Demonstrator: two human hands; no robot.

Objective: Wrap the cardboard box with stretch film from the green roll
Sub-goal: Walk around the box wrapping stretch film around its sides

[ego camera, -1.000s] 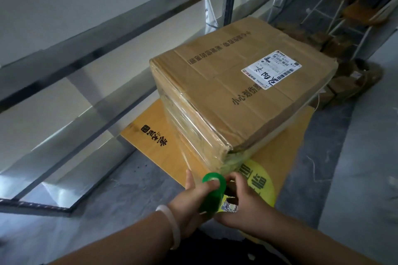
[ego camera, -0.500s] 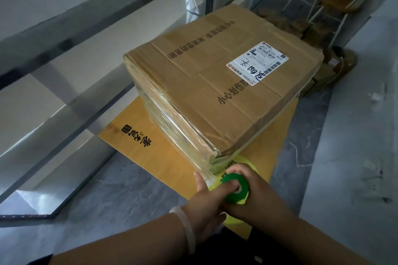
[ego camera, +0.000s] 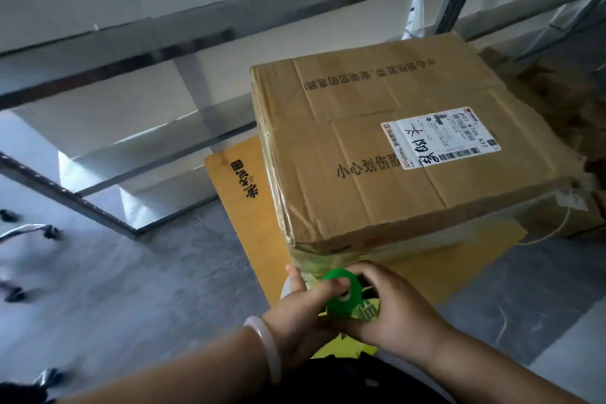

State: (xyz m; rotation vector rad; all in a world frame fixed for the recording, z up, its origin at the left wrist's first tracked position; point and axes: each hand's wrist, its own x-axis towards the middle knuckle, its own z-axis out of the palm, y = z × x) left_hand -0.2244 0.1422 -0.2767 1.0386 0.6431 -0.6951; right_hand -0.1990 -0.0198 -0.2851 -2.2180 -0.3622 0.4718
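Both hands: closed around the green roll (ego camera: 344, 293), one on each side, low and near the viewer.
Left hand (ego camera: 300, 315): curled on the roll's left side, thumb lying across its green end, index finger pointing up toward the box corner; a pale bracelet (ego camera: 267, 349) sits on the wrist.
Right hand (ego camera: 398, 308): wrapped over the roll's right side, fingers bent around it.
Green roll: between the two hands, just below the box's near corner.
Stretch film (ego camera: 278, 197): glossy layers cover the box's left side face, above the left hand.
Cardboard box (ego camera: 387, 167): directly beyond the hands, resting on a flat orange cardboard sheet (ego camera: 242, 207); a white shipping label (ego camera: 439, 138) lies on its top, far right of the hands.
Metal shelf frame (ego camera: 131, 128): far left, beyond the box.
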